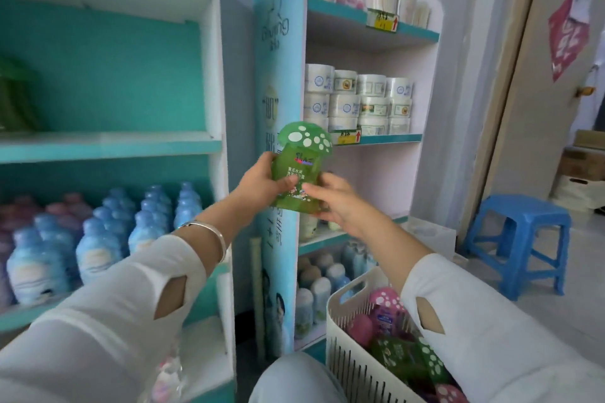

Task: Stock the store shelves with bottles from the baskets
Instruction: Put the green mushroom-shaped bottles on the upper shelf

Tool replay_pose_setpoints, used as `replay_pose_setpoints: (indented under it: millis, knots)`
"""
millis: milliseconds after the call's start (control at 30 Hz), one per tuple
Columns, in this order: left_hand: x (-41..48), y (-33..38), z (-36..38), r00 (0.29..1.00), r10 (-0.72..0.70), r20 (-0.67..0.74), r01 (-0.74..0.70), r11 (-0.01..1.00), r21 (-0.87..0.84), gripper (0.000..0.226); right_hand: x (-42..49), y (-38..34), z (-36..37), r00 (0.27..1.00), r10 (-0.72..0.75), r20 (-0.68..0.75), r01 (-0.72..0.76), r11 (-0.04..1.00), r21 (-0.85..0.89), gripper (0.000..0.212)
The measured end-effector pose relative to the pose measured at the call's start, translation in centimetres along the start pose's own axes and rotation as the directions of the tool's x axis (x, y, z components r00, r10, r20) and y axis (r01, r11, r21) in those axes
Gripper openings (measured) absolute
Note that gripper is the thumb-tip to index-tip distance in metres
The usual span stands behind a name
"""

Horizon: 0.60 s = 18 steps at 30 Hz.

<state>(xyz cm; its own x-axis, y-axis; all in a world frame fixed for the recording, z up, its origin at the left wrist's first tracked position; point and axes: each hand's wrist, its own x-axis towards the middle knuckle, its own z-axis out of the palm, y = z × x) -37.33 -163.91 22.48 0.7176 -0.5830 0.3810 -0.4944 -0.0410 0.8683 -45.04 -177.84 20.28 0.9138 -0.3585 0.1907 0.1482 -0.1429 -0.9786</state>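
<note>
1. Green bottle (296, 173) with a spotted, mushroom-shaped cap is held up in the air between both hands. It stands roughly upright in front of the edge of a tall blue panel (278, 42) that separates two shelf units.
2. The left hand (258, 183) grips the bottle's left side, with its fingers curled behind the body and its thumb on the label. A silver bracelet (209, 232) sits on that wrist, above a white sleeve.
3. The right hand (334, 199) holds the bottle's lower right corner, pinched between the thumb on the front and the fingers curled below and behind.
4. The white slatted basket (347, 353) sits low on the right, partly behind the right sleeve. In it lie a pink-capped bottle (386, 301) and a second green bottle (402, 357), among others.
5. The teal shelf (111, 144) at the left is mostly bare at mid height. The level below it carries rows of blue bottles (98, 239), with pink ones at the far left.
6. The unit on the right holds stacked white jars (357, 101).
7. A blue stool (520, 239) stands on the floor well to the right, near a door.
</note>
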Motion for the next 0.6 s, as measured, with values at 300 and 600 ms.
replay_pose_setpoints:
  millis: [300,600]
  knots:
    - [-1.8,2.7,-14.9,0.948,0.18,-0.263,-0.087,0.94,0.33,0.06,5.4,-8.2,13.1,0.943,-0.204,0.262,0.224,0.973,-0.051,0.03]
    - [-3.0,3.0,-30.2,0.826,0.273,-0.494,0.161,0.725,0.67,0.047,11.8,-13.8,29.5,0.911,-0.253,0.325,0.31,0.941,-0.134,0.046]
